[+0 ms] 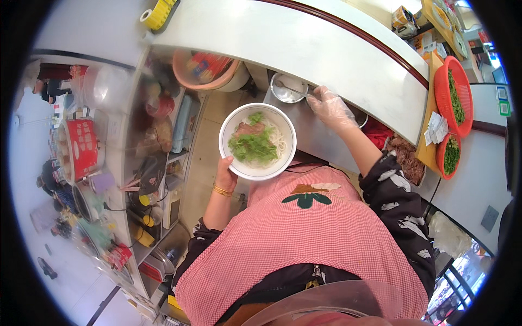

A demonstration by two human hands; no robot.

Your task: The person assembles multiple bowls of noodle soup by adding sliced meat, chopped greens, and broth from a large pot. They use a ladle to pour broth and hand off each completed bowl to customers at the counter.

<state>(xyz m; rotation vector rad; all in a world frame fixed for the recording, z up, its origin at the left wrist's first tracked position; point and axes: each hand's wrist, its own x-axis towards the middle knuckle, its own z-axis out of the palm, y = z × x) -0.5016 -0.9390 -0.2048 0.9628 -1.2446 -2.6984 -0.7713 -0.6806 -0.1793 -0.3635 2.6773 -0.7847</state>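
My left hand [224,176], bare with a bracelet at the wrist, grips the near left rim of a white bowl [292,133] in front of my apron. In the bowl lie white noodles [278,142], chopped green leaves [260,146] and reddish-brown meat slices [250,129]. Beyond it, to the right, my right hand [329,108] wears a clear plastic glove and is closed on a spoon's handle. The spoon [289,87] reaches leftward into a small round container [273,82] with something white in it, set under the counter's edge.
A white countertop [272,32] spans the far side. On the right are two red baskets of chopped greens [457,103] and a container of sliced meat [403,157]. An orange tub [185,81] with red packets stands far left. Cluttered shelves [157,185] line the left.
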